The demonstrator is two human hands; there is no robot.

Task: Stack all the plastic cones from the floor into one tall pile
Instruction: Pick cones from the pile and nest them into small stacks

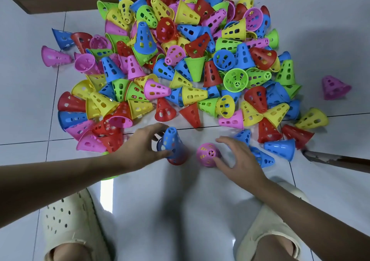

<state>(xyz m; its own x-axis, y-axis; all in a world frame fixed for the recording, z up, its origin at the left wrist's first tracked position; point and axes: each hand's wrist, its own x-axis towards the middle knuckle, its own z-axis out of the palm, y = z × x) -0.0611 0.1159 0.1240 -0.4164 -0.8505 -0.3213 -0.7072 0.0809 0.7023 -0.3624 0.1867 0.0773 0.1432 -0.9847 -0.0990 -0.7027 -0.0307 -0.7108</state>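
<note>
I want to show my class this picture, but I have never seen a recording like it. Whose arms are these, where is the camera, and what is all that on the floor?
There is no machine here: a person wears one wide-angle camera on the head, looking down past their own arms to their pale shoes. On the white tiled floor lies a heap of plastic cones with holes in them: red, blue, yellow, green and pink, mostly tipped over. The left hand grips a blue cone sitting on a red cone, the start of a pile. The right hand is spread beside an upright pink cone, its fingers at the cone's side, not gripping it.
</note>
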